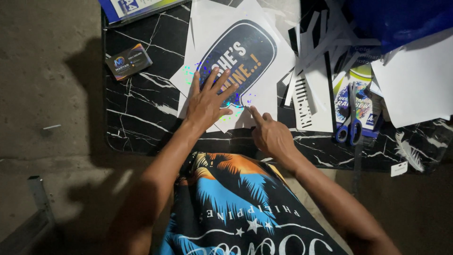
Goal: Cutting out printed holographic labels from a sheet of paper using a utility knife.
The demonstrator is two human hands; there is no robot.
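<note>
A white sheet [264, 92] printed with a dark blue speech-bubble shape [245, 47] lies on the black marble-pattern table [141, 118]. My left hand [206, 100] lies flat on the lower end of the bubble, fingers spread, pressing the sheet down. My right hand [270, 134] is at the sheet's near edge, index finger stretched out and touching the paper just below the bubble's tail, the other fingers curled in. Neither hand holds anything.
Blue-handled scissors [350, 123] lie on a colourful packet to the right. White paper strips and offcuts [314, 61] pile beside the sheet, a large white sheet [415, 80] further right. A small dark card [128, 61] sits at the left, a blue bag [401, 19] at top right.
</note>
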